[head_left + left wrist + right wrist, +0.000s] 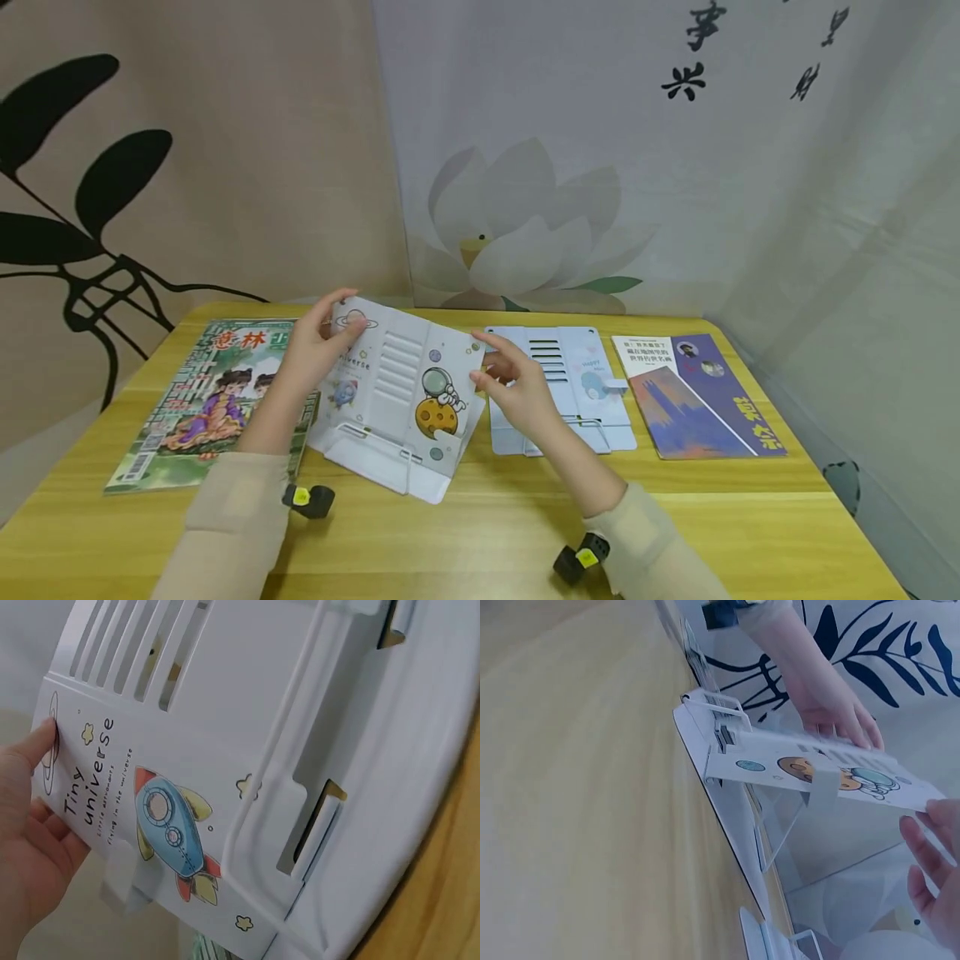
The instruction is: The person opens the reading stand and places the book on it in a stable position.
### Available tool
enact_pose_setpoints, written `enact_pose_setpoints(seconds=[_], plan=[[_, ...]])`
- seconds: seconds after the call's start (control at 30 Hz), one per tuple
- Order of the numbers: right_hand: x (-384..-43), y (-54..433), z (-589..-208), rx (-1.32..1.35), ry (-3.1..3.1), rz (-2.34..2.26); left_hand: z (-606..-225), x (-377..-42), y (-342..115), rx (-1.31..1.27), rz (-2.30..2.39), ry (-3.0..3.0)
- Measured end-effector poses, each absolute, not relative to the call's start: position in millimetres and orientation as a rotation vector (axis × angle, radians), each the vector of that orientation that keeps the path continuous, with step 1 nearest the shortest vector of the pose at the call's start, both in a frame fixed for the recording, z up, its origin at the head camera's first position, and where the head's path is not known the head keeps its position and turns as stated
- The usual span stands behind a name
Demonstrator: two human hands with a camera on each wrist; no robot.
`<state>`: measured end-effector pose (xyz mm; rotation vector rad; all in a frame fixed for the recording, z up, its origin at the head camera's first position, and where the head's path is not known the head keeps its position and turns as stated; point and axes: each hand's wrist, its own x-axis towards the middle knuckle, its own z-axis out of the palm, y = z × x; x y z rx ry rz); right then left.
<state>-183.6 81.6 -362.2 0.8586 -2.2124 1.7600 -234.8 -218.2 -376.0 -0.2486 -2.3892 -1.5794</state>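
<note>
A white metal book stand (393,392) printed with an astronaut, a planet and a rocket stands at the table's middle. Its slotted back panel (780,761) is tilted up from its base plate (731,802), with a wire support between them. My left hand (315,337) grips the panel's upper left corner; in the left wrist view its thumb (39,742) lies on the printed front and the other fingers go behind. At the upper right corner, my right hand (521,387) pinches the panel's edge. A wire page holder (262,742) crosses the lower front.
A second white book stand (558,387) lies flat right of the first, with a blue print. Farther right lies a purple and white book (708,396). A green magazine (217,400) lies on the left, partly behind my left forearm. A printed curtain (525,167) hangs behind the wooden table (480,550).
</note>
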Motion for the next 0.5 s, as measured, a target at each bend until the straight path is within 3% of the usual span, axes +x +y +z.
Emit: enact_pose_setpoints(seconds=[0.23, 0.5], plan=[[-217, 81, -387, 0.855, -2.184, 1.698, -378, -228, -220, -0.162, -1.547, -2.368], [-242, 77, -388, 0.797, -2.221, 1.609, -378, -227, -218, -0.073, -1.515, -2.327]])
